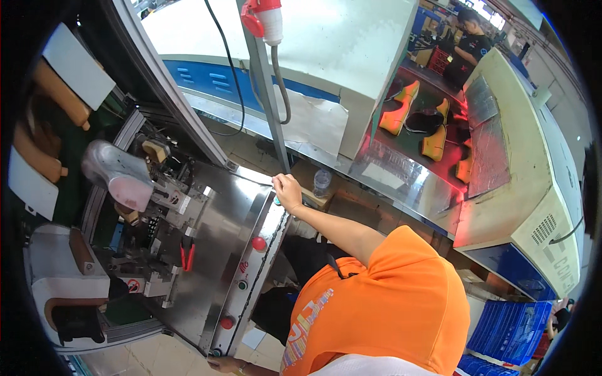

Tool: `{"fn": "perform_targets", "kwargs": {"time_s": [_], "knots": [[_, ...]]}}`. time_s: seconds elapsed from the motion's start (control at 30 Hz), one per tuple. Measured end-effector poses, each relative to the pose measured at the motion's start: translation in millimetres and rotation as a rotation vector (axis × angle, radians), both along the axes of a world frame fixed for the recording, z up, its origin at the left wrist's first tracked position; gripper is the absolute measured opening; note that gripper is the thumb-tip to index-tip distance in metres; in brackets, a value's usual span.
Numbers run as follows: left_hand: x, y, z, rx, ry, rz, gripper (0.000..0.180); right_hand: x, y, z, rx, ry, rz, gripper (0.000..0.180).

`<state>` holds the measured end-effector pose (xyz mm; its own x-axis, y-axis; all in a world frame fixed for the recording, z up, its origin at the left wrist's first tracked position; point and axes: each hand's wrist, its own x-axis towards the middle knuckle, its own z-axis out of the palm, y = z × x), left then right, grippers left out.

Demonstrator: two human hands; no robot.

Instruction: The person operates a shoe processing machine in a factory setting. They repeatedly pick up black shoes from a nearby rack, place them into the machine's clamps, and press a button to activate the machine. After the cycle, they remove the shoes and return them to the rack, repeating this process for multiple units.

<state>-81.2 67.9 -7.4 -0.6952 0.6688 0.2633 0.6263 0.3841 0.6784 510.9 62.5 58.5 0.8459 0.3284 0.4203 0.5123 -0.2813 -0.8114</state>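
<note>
My right hand [288,192] is curled over the far end of a metal control panel [250,266], beside a green button [276,200]. At the panel's opposite end, my left hand [224,364] has its fingers curled at the corner by another green button [216,353]. Red mushroom buttons [259,243] sit between the two hands. Beyond the panel is a machine with a flat steel table [219,200]. Over its metal clamps [182,203] stands a pale, foot-shaped form [122,178], its top smeared by motion. Red-handled pliers [187,254] lie near the clamps.
Brown boot-shaped forms [63,94] and white padded machine parts [66,285] are at the left. Yellow-and-black boots [401,109] lie on a conveyor under a red-lit hood [492,138]. Blue crates [508,332] are stacked at lower right. A grey post [263,94] carries a red-and-white plug [266,22]. A co-worker [473,44] is far off.
</note>
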Motion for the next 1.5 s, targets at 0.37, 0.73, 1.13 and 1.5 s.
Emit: {"fn": "perform_targets", "kwargs": {"time_s": [0.37,0.73,1.13,1.5], "knots": [[35,5,1,0.003,-0.069,0.011,0.041,0,1,0,-0.031,0.068,-0.029,0.018],[17,3,8,0.020,-0.080,0.022,0.042,-5,4,1,-0.004,0.002,-0.021,0.017],[-2,-5,12,0.043,-0.217,0.053,0.043,-2,2,3,-0.030,0.042,-0.002,0.020],[21,-4,29,0.134,-0.093,0.137,0.043,-1,-1,1,-0.050,0.043,0.065,0.018]]}}
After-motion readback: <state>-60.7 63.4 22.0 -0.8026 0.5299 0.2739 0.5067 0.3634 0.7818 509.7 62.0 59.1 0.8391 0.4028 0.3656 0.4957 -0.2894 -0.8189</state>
